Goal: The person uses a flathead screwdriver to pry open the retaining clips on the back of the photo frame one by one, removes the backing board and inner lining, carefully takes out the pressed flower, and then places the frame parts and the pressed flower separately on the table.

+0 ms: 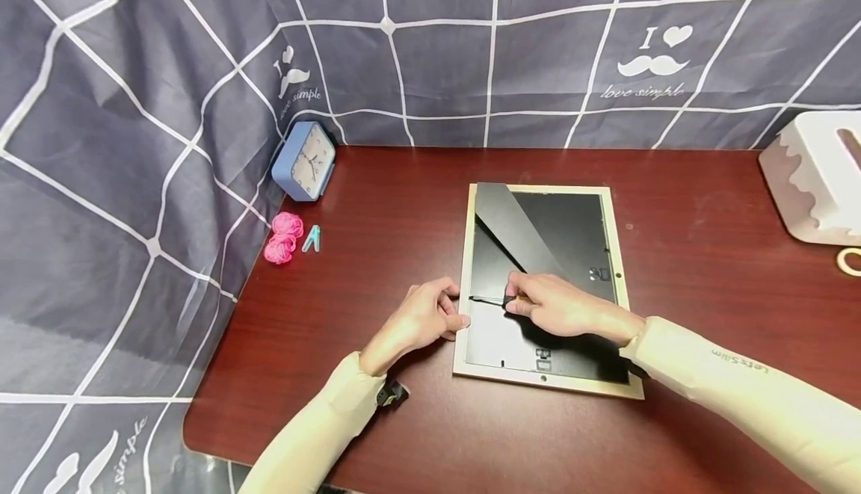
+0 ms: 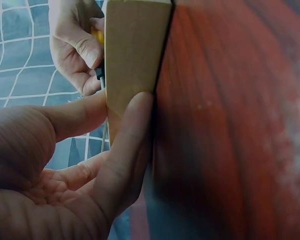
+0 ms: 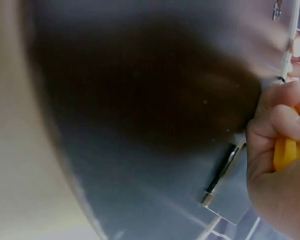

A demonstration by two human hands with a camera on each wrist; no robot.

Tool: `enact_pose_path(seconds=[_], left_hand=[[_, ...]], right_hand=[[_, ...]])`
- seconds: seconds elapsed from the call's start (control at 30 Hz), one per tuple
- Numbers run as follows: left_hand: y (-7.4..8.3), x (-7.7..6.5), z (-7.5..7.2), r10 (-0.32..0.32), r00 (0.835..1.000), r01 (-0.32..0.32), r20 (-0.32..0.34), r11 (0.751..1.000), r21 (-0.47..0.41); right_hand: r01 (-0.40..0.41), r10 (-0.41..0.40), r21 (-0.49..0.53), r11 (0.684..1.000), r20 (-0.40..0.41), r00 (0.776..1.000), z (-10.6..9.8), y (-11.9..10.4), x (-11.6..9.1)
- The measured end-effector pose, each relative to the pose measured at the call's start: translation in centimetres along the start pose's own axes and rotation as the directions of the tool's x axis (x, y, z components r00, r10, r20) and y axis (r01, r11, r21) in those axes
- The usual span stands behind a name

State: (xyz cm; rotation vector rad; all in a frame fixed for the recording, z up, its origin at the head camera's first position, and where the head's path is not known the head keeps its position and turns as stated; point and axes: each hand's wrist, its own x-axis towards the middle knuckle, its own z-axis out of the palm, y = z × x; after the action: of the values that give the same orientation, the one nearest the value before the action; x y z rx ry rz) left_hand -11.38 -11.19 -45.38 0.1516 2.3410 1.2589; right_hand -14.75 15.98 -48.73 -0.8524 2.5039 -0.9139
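Observation:
A picture frame (image 1: pixel 578 384) with a pale wooden rim lies face down on the table, its black backing board (image 1: pixel 578 217) and dark stand leg (image 1: pixel 514 225) facing up. My right hand (image 1: pixel 554 303) grips a screwdriver (image 1: pixel 487 300), whose yellow handle (image 3: pixel 286 152) shows in the right wrist view. Its thin shaft points left, with the tip at the inner edge of the left rim. My left hand (image 1: pixel 427 315) holds that rim from outside, the thumb at its top edge and a finger (image 2: pixel 135 120) along its side.
At the table's left stand a blue alarm clock (image 1: pixel 306 161), pink yarn balls (image 1: pixel 284 237) and a teal clip (image 1: pixel 312 239). A white box (image 1: pixel 817 180) and a pale ring (image 1: pixel 849 261) are at the right. A grey checked curtain (image 1: pixel 444 68) hangs behind the table.

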Motion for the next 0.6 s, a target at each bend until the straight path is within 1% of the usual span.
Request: enact_pose_path(seconds=[0.1,0.17,0.27,0.37,0.6], left_hand=[[0.0,0.1,-0.1,-0.002,1.0,0.002,0.001,1.0,0.001],[0.0,0.3,0.0,-0.014,1.0,0.014,0.012,1.0,-0.002],[0.1,0.4,0.2,-0.038,0.999,0.038,0.033,0.999,-0.016],[0.2,0.5,0.2,-0.054,0.998,0.055,0.04,0.998,-0.028],[-0.1,0.5,-0.3,-0.058,0.998,0.058,0.02,0.998,-0.028]], right_hand=[[-0.01,0.011,0.017,1.0,-0.009,1.0,0.1,-0.8,0.3],[-0.019,0.019,0.014,1.0,-0.021,1.0,0.5,-0.8,0.5],[-0.034,0.031,-0.047,0.998,-0.07,0.997,1.6,0.4,0.4],[-0.014,0.01,-0.046,0.999,-0.101,0.995,1.3,0.2,-0.1],[-0.034,0.024,-0.083,0.996,-0.115,0.993,0.4,-1.1,0.0]])
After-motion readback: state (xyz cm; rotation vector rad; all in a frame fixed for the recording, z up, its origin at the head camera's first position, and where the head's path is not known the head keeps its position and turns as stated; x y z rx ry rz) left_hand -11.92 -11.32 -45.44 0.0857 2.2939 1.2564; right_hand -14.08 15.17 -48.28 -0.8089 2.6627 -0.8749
